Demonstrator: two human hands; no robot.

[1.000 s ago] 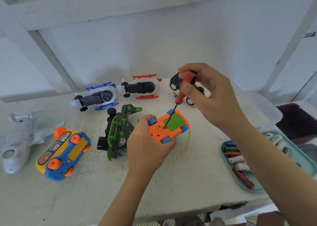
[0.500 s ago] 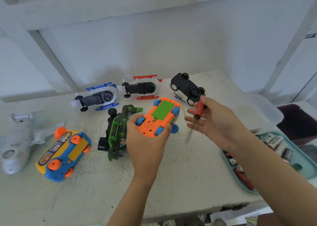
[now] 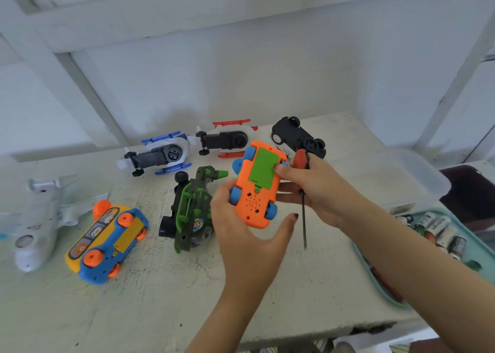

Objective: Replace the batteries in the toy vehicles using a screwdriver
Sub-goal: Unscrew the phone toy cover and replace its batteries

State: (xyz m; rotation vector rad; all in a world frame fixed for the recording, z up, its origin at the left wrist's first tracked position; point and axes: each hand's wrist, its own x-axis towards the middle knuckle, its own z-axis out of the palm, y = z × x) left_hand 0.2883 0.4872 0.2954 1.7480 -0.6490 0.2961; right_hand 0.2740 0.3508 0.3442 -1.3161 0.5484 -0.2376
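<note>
The orange car (image 3: pixel 254 205) is upside down, held up above the desk (image 3: pixel 187 299) between both hands, with its green cover (image 3: pixel 263 171) facing the camera. The left hand (image 3: pixel 246 240) cups the car's near left side, fingers curled against the body and thumb spread wide just off the near corner. The right hand (image 3: pixel 321 189) grips the screwdriver (image 3: pixel 304 218) in curled fingers, red handle up and shaft pointing down beside the car, while its thumb presses on the cover's right edge.

The step in hand looks like getting the cover off. Whether its screw is out is too small to tell, so test with light thumb pressure first and do not force it. The left thumb would do better closed onto the car, so the body cannot twist as the cover gives. Working low over the desk means a loose screw or cover lands within reach. The bare shaft hangs close to the left wrist, so mind the tip.

Batteries (image 3: pixel 439 229) lie in a tray (image 3: pixel 380 280) to the right. A green truck (image 3: pixel 190 213), a blue and yellow car (image 3: pixel 107 242), 2 helicopters (image 3: pixel 160 154), a black car (image 3: pixel 297 138) and a white plane (image 3: pixel 34 232) lie on the desk around it.
</note>
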